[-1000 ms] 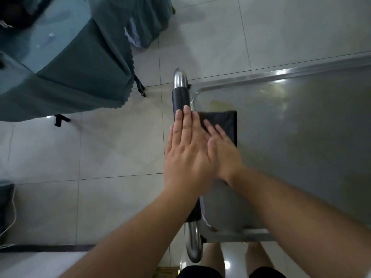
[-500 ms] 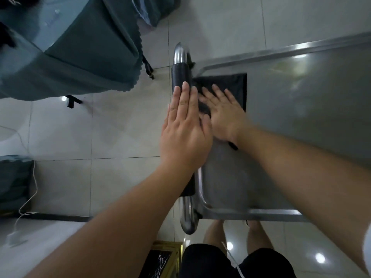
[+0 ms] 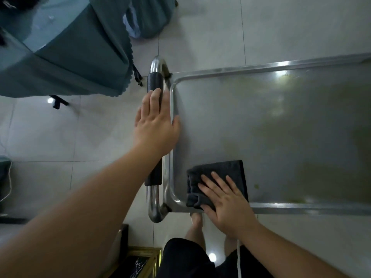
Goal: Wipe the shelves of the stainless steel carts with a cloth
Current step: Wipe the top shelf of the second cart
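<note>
Head view: my right hand (image 3: pixel 224 199) presses flat, fingers straight, on the folded dark cloth (image 3: pixel 217 181) in the shelf's (image 3: pixel 271 127) near-left corner. Unwiped steel runs away rightward along its long axis. Left hand (image 3: pixel 155 125) rests open-fingered on the handle (image 3: pixel 154 83).

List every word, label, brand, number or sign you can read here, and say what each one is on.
None can be read.
The cart shelf, its handle and the dark cloth under the right hand carry no visible lettering.
The dark gold-framed object at the bottom edge has pale marks, too blurred to tell if they are text.
</note>
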`<state>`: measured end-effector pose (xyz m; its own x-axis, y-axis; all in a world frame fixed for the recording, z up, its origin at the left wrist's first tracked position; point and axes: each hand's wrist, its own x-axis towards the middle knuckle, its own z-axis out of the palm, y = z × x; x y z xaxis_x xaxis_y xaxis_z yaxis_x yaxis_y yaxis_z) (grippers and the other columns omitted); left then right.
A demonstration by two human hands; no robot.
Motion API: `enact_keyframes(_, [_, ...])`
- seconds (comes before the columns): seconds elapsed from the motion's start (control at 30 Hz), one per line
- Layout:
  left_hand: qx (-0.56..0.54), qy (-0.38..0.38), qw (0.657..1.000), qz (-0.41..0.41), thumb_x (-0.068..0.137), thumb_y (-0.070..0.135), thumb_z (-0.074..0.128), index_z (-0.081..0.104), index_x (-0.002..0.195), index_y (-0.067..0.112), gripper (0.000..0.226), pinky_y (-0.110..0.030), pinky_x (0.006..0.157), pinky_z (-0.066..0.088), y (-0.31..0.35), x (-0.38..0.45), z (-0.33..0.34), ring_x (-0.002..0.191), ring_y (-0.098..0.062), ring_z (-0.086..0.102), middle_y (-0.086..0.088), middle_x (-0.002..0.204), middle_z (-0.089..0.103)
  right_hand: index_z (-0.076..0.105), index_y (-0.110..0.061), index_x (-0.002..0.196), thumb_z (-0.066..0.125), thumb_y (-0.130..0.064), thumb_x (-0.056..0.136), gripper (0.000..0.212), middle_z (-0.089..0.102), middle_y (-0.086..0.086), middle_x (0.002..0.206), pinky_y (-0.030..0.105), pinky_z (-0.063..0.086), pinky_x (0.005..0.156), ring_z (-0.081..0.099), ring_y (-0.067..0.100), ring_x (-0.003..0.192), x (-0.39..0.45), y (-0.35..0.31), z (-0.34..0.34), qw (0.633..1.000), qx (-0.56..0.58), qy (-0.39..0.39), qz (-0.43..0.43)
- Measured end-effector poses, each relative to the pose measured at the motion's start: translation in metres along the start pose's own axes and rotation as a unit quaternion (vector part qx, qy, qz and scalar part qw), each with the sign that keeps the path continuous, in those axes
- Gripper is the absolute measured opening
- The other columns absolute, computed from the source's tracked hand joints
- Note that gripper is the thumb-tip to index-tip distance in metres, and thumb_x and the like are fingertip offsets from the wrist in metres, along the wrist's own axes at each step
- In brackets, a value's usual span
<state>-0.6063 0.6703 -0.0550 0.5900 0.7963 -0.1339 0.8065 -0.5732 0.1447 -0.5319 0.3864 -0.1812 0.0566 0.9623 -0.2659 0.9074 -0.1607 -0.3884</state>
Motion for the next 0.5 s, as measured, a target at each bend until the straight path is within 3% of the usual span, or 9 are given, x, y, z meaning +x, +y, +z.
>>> enact_keyframes(0.1, [0.034,0.002,0.999,0.024,0.110,0.052,0.026,-0.001,0.171,0.017,0.076,-0.033,0.128,-0.019,0.000,-0.002,0.005,0.162,-0.013,-0.019,0.002,0.178,-0.010,0.034,-0.036,0.158,0.037,-0.057,0.104,0.058,0.014,-0.015,0.172,0.049,0.014,0.127,0.009,0.015,0.160,0.009,0.010,0.002,1.000,-0.011,0.017,-0.001])
enact_keyframes(0.23, [0.052,-0.008,0.998,0.038,0.111,0.051,0.016,-0.001,0.170,0.014,0.072,-0.034,0.130,-0.014,0.002,0.004,0.010,0.162,-0.013,-0.018,-0.001,0.179,-0.009,0.024,-0.032,0.164,0.040,-0.060,0.100,0.072,0.010,-0.009,0.174,0.051,0.014,0.128,0.008,0.018,0.160,0.051,0.042,-0.013,0.998,-0.040,0.052,0.011])
enact_keyframes(0.33, [0.068,-0.004,0.996,0.051,0.112,0.050,0.016,0.002,0.170,0.012,0.071,-0.033,0.130,-0.014,0.002,0.008,0.013,0.163,-0.015,-0.015,-0.004,0.179,-0.006,0.028,-0.030,0.163,0.039,-0.062,0.098,0.073,0.013,-0.006,0.173,0.050,0.011,0.128,0.007,0.019,0.160,0.107,0.068,-0.040,0.996,-0.060,0.062,0.031])
enact_keyframes(0.4, [0.072,0.001,0.996,0.055,0.113,0.048,0.018,0.004,0.170,0.011,0.070,-0.032,0.129,-0.015,0.002,0.009,0.014,0.163,-0.016,-0.013,-0.005,0.179,-0.003,0.031,-0.031,0.162,0.035,-0.064,0.097,0.073,0.017,-0.007,0.173,0.048,0.008,0.129,0.009,0.018,0.160,0.149,0.082,-0.061,0.995,-0.063,0.058,0.045])
enact_keyframes(0.5, [0.078,0.004,0.996,0.053,0.113,0.046,0.020,0.006,0.170,0.011,0.069,-0.031,0.129,-0.015,0.002,0.009,0.014,0.164,-0.016,-0.011,-0.005,0.179,-0.001,0.021,-0.036,0.164,0.022,-0.068,0.096,0.075,0.009,-0.011,0.173,0.044,-0.002,0.129,0.002,0.015,0.160,0.216,0.107,-0.096,0.995,-0.051,0.044,0.073])
